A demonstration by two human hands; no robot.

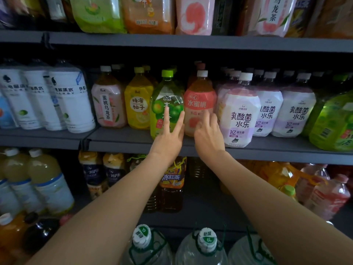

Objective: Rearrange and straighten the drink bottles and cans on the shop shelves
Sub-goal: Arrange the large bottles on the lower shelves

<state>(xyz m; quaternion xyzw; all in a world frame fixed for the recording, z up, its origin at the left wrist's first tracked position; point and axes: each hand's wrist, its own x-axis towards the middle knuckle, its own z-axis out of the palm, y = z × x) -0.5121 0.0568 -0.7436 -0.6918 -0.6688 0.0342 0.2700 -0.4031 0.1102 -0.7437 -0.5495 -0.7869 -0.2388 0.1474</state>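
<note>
Both hands up at the middle shelf [133,139]. Left hand [168,140] has 2 fingers spread flat against the green bottle [166,104], not gripping. Right hand [208,136] pokes loosely curled fingers at the peach bottle [199,100] right beside it, holding nothing.

Single view from my head, facing forward and slightly down at the middle shelf [133,139], close in at arm's reach, my forearms entering from the bottom edge

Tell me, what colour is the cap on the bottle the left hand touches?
Bright green cap, head view.
</note>
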